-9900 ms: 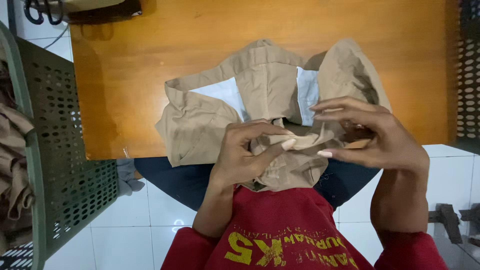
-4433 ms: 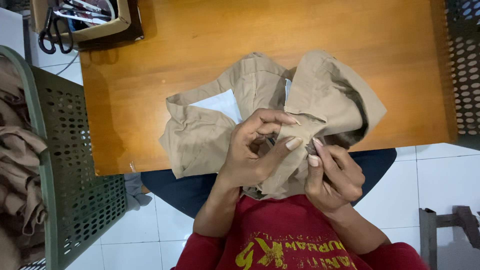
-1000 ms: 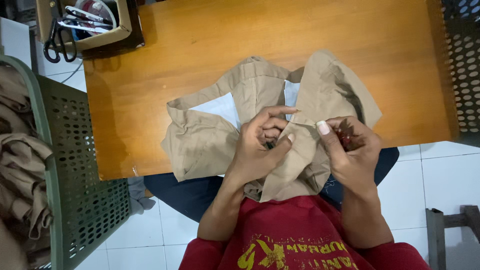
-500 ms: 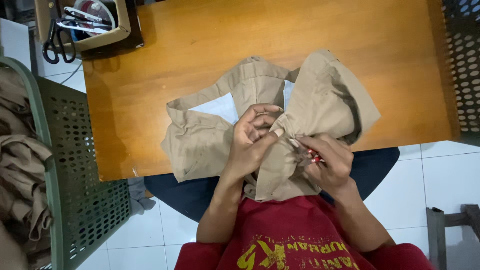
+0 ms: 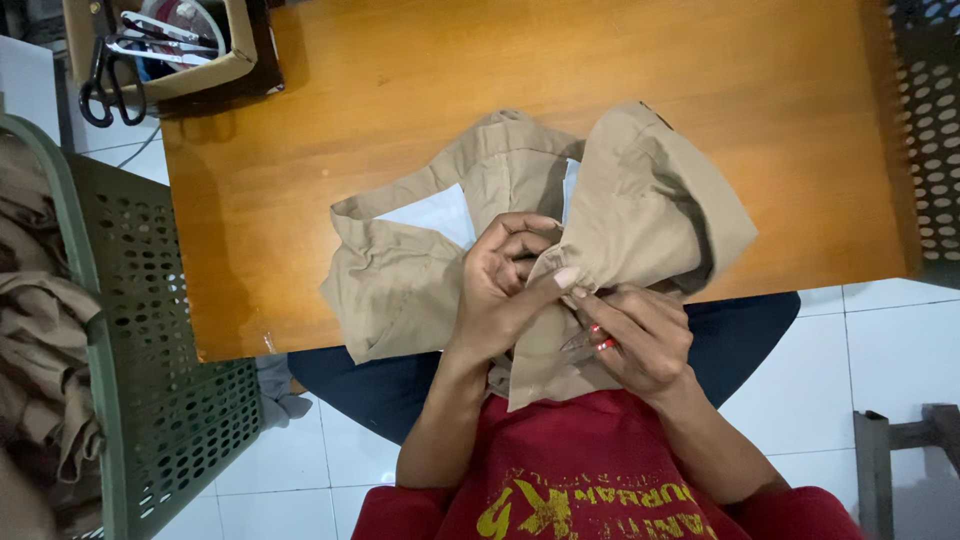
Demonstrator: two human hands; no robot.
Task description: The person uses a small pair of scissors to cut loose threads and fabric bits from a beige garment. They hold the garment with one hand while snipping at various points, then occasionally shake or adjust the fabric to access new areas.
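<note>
Wooden tabletop carries khaki trousers. Left hand pinches a fabric fold; right hand, just beside, closed on a small red-handled thread snip. Step: trimming. Next needs blades at the pinch.

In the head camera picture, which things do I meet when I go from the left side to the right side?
Green perforated basket with tan cloth, then black scissors, wooden table, left hand, right hand with a small red-tipped tool, dark perforated basket.

Matt khaki cloth garment; smooth, glossy wooden table — perforated plastic basket
</note>
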